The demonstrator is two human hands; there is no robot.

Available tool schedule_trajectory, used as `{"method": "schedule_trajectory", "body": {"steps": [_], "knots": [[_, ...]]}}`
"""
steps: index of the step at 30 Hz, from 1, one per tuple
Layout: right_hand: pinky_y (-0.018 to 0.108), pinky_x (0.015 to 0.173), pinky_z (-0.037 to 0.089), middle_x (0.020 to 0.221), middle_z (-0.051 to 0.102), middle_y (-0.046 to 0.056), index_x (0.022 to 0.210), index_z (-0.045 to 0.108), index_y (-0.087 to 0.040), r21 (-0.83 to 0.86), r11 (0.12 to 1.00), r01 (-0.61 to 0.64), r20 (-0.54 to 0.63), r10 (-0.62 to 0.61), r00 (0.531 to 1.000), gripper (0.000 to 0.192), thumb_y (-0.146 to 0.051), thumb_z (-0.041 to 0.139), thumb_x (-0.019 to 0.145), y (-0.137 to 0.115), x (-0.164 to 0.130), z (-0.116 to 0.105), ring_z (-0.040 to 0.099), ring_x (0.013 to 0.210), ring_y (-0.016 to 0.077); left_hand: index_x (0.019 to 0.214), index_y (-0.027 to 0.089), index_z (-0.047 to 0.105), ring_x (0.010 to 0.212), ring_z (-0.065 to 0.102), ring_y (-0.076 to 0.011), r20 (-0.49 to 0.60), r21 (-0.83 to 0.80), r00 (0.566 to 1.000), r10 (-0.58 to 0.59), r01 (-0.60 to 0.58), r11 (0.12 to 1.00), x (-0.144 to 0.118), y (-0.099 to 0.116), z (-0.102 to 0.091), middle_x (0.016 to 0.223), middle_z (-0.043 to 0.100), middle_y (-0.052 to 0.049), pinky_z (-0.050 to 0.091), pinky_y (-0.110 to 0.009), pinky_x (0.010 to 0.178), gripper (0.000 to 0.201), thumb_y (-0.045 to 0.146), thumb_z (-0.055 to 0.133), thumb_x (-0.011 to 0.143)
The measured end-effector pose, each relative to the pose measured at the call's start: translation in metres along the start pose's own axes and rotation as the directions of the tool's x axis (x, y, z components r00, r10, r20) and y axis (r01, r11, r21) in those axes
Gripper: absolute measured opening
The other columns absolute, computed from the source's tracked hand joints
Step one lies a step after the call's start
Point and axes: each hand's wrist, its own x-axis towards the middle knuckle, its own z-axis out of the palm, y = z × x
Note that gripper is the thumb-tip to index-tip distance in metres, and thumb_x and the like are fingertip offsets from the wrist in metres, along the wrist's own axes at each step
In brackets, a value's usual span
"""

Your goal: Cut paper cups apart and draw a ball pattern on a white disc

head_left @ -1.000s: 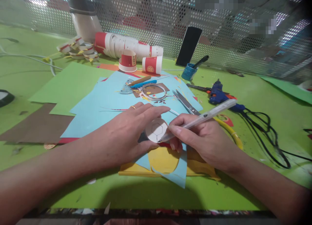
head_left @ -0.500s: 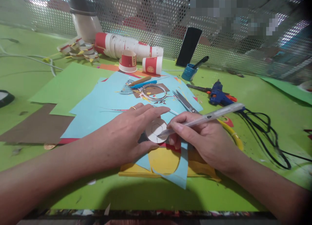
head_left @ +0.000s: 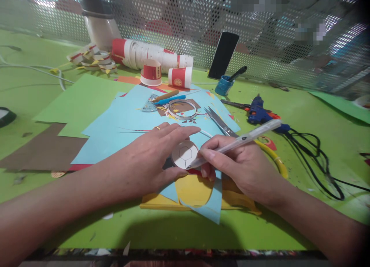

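A small white paper disc [head_left: 181, 154] lies on the layered paper, with a hexagon and a short line drawn in dark ink. My left hand [head_left: 156, 155] steadies it from the left, the thumb at its lower edge and the fingers along its upper edge. In my right hand [head_left: 239, 166] is a clear-barrelled pen [head_left: 245, 137], gripped near its point. The pen's tip touches the disc close to its lower edge. Beneath the disc are yellow paper [head_left: 193, 188] and light blue paper [head_left: 110, 122]. Open scissors [head_left: 221, 122] lie just beyond my right hand.
A tape ring [head_left: 182, 109], a protractor [head_left: 149, 105] and craft tools are ahead. A blue glue gun [head_left: 257, 110] with a black cord and a yellow ring [head_left: 274, 157] lie right. Paper cups [head_left: 156, 54], a phone [head_left: 223, 54] and a blue pot [head_left: 224, 85] stand before a perforated metal screen [head_left: 179, 24].
The pen tip has moved slightly down toward the disc's lower edge, and a line now runs down from the hexagon. My left hand stays in place.
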Motion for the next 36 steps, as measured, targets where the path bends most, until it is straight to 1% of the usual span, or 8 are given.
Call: {"method": "schedule_trajectory", "body": {"steps": [11,15,18,21,23,27,32,36], "knots": [[0.026,0.054,0.051,0.062,0.064,0.001,0.075,0.061,-0.018,0.008,1.0,0.012,0.03,-0.012,0.999,0.018,-0.027,0.056,0.089,0.002,0.0,-0.003,0.057,0.054,0.012,0.14,0.022,0.038,0.12,0.053,-0.0271,-0.016,0.008,1.0,0.02,-0.019,1.0,0.0,-0.001,0.001,0.132,0.056,-0.011,0.045,-0.042,0.098,0.059,0.038,0.06,0.088],[0.026,0.055,0.05,0.063,0.064,0.0,0.08,0.063,-0.018,0.127,0.991,0.033,0.019,-0.036,0.999,0.017,-0.029,0.056,0.092,0.006,0.0,-0.004,0.058,0.055,0.012,0.141,0.021,0.037,0.123,0.051,-0.0266,-0.033,0.006,0.999,0.035,-0.035,0.999,0.0,-0.001,0.002,0.134,0.055,-0.011,0.044,-0.041,0.101,0.061,0.035,0.062,0.088],[0.026,0.057,0.049,0.067,0.065,-0.001,0.091,0.065,-0.021,0.22,0.963,0.157,-0.107,-0.136,0.985,0.016,-0.031,0.053,0.096,0.011,0.002,-0.006,0.059,0.058,0.0118,0.142,0.021,0.036,0.123,0.051,-0.0253,-0.042,-0.004,0.998,0.037,-0.038,0.999,-0.001,-0.001,0.001,0.136,0.055,-0.01,0.044,-0.039,0.102,0.063,0.032,0.064,0.086],[0.027,0.067,0.05,0.078,0.067,0.0,0.098,0.066,-0.023,0.137,0.961,0.241,-0.274,-0.197,0.941,0.015,-0.034,0.055,0.095,0.014,0.003,-0.009,0.062,0.07,0.0125,0.143,0.025,0.036,0.122,0.053,-0.0244,-0.029,-0.012,0.999,0.014,-0.015,1.0,-0.002,0.0,-0.001,0.137,0.054,-0.008,0.044,-0.039,0.102,0.065,0.033,0.064,0.086],[0.026,0.069,0.05,0.083,0.069,0.0,0.1,0.067,-0.024,0.024,0.98,0.2,-0.311,-0.182,0.933,0.015,-0.035,0.06,0.092,0.014,0.003,-0.01,0.063,0.076,0.0133,0.145,0.027,0.034,0.121,0.053,-0.0233,-0.02,-0.024,1.0,0.007,-0.008,1.0,-0.002,0.002,-0.003,0.139,0.054,-0.006,0.044,-0.037,0.102,0.066,0.035,0.064,0.086],[0.024,0.063,0.05,0.084,0.071,0.0,0.097,0.068,-0.023,-0.114,0.987,0.115,-0.243,-0.14,0.96,0.014,-0.027,0.07,0.084,0.009,0.001,-0.008,0.064,0.073,0.0132,0.145,0.029,0.031,0.121,0.053,-0.0195,-0.042,-0.063,0.997,0.071,-0.074,0.995,-0.001,0.006,-0.007,0.139,0.054,-0.003,0.043,-0.031,0.103,0.065,0.033,0.063,0.088],[0.026,0.062,0.05,0.086,0.072,0.002,0.093,0.068,-0.021,-0.032,0.996,0.087,-0.217,-0.091,0.972,0.016,-0.022,0.073,0.078,0.003,0.001,-0.006,0.064,0.072,0.0146,0.146,0.028,0.031,0.12,0.054,-0.0182,-0.056,-0.091,0.987,0.149,-0.154,0.984,0.0,0.009,-0.009,0.138,0.054,-0.003,0.043,-0.03,0.103,0.064,0.027,0.061,0.09],[0.025,0.055,0.046,0.075,0.067,-0.001,0.091,0.068,-0.021,0.113,0.991,0.071,-0.199,-0.047,0.979,0.018,-0.023,0.076,0.074,0.005,0.002,-0.007,0.058,0.062,0.0118,0.146,0.027,0.031,0.125,0.051,-0.021,-0.093,-0.105,0.982,0.164,-0.173,0.979,-0.001,0.009,-0.008,0.138,0.053,-0.005,0.044,-0.033,0.104,0.064,0.026,0.061,0.089]]}}
